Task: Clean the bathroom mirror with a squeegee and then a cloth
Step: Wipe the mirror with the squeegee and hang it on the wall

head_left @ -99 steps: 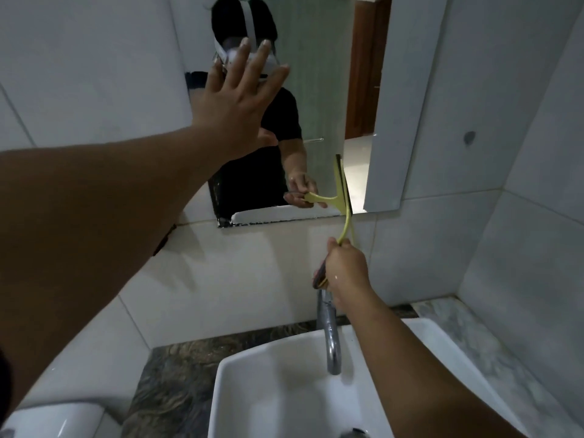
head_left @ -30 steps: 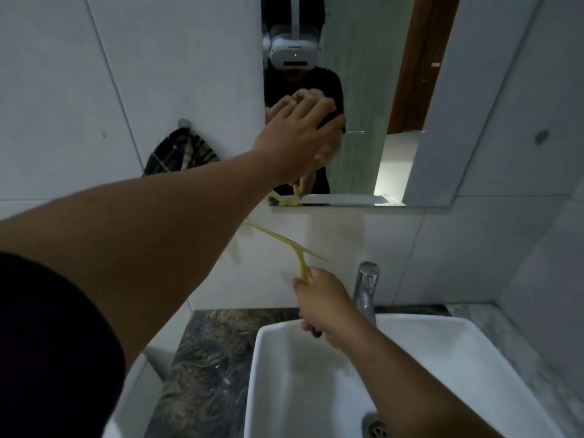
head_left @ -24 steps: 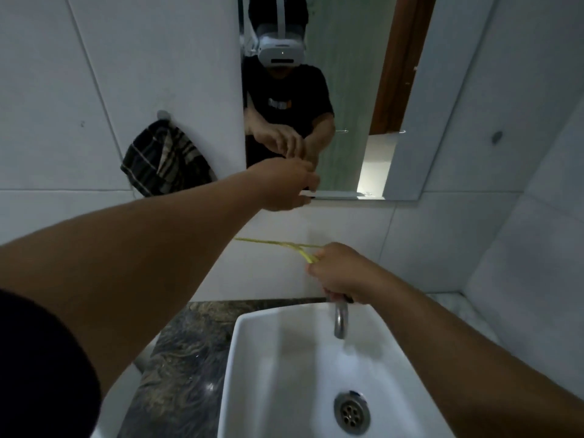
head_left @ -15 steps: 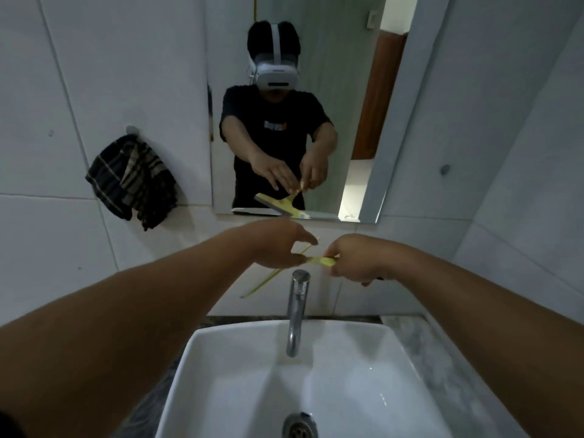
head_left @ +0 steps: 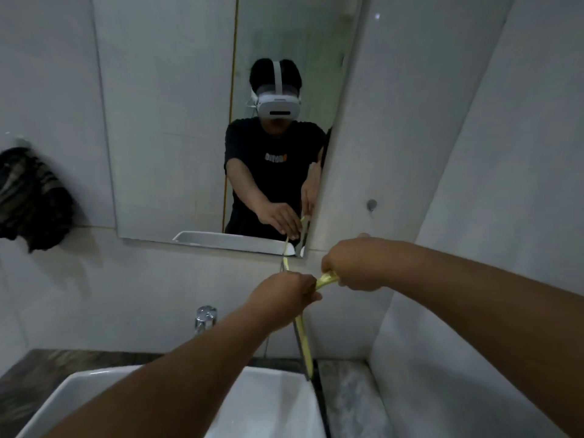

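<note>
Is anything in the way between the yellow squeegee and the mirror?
Nothing visible is. The squeegee is held by both the left hand and the right hand, just below the mirror's lower right corner. Only bare wall tile lies between them. The faucet sits lower and to the left.
</note>
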